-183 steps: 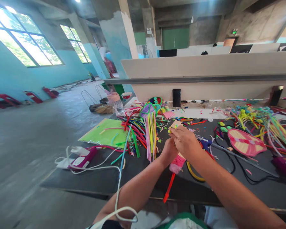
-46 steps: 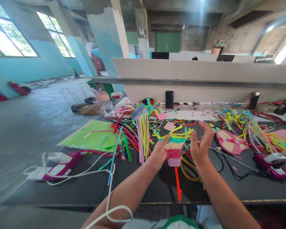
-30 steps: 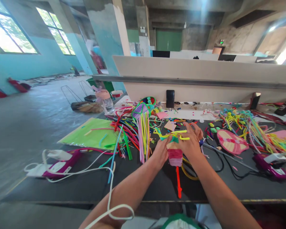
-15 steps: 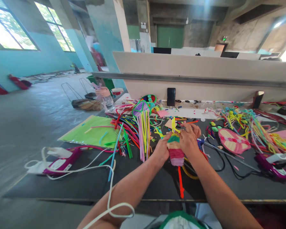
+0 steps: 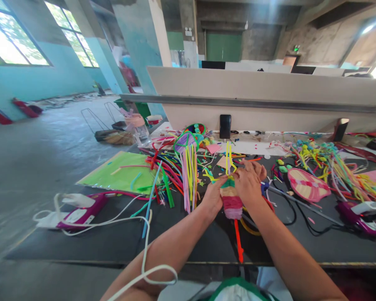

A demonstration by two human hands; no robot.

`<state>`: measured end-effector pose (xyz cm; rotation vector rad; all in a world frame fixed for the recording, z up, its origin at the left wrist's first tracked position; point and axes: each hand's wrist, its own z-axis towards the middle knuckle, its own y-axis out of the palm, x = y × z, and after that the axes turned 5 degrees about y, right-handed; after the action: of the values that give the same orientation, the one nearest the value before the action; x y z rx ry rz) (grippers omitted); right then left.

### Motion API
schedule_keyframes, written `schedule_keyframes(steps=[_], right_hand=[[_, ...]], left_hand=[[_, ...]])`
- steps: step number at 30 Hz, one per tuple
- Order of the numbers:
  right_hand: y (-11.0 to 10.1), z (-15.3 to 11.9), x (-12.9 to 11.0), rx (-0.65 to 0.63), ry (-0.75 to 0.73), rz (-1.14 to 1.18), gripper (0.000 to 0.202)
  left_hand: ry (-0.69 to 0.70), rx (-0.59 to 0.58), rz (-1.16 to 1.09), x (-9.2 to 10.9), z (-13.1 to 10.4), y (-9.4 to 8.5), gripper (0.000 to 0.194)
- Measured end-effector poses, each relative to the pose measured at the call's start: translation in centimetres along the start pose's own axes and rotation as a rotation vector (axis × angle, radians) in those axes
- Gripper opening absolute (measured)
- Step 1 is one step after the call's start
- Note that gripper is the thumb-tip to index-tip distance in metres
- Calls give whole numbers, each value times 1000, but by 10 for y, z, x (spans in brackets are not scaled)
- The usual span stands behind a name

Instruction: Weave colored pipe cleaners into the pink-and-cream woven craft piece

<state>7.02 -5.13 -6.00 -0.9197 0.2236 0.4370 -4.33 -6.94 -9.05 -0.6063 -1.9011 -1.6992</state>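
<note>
Between my hands is a striped pipe-cleaner craft (image 5: 232, 205), banded in green, tan, crimson and lilac, with a red stem (image 5: 239, 242) hanging from its lower end. My left hand (image 5: 213, 195) grips its left edge, thumb near the top. My right hand (image 5: 248, 180) pinches at the top right corner, fingers bent over it. Yellow pipe cleaners (image 5: 228, 156) stick up from the top edge between the fingertips, and a further yellow piece shows at the left corner. The fingers partly hide the upper band.
Left of my hands lies a purple craft with long pipe-cleaner tails (image 5: 189, 175), near a green sheet in plastic (image 5: 118, 172). A pink oval craft (image 5: 307, 184) is at right. Power strips (image 5: 84, 213) and white cable (image 5: 145, 246) flank the work. A phone (image 5: 225, 126) stands behind.
The yellow pipe cleaners at the top now stand taller and straighter, as two upright strands. My right fingers have shifted slightly; the left hand stays almost still.
</note>
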Motion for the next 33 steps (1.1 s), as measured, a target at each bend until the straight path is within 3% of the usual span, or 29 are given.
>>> schedule_keyframes(steps=[7, 19, 25, 33], right_hand=[[0, -2, -9, -15, -27, -49, 15], [6, -9, -28, 27, -21, -13, 19], [3, -3, -28, 57, 7, -6, 23], [12, -4, -18, 126, 27, -20, 14]], left_hand=[[9, 3, 13, 0, 0, 0, 31], [254, 71, 134, -10, 6, -3, 24], [253, 57, 189, -11, 5, -1, 20], [242, -18, 167, -8, 6, -3, 25]])
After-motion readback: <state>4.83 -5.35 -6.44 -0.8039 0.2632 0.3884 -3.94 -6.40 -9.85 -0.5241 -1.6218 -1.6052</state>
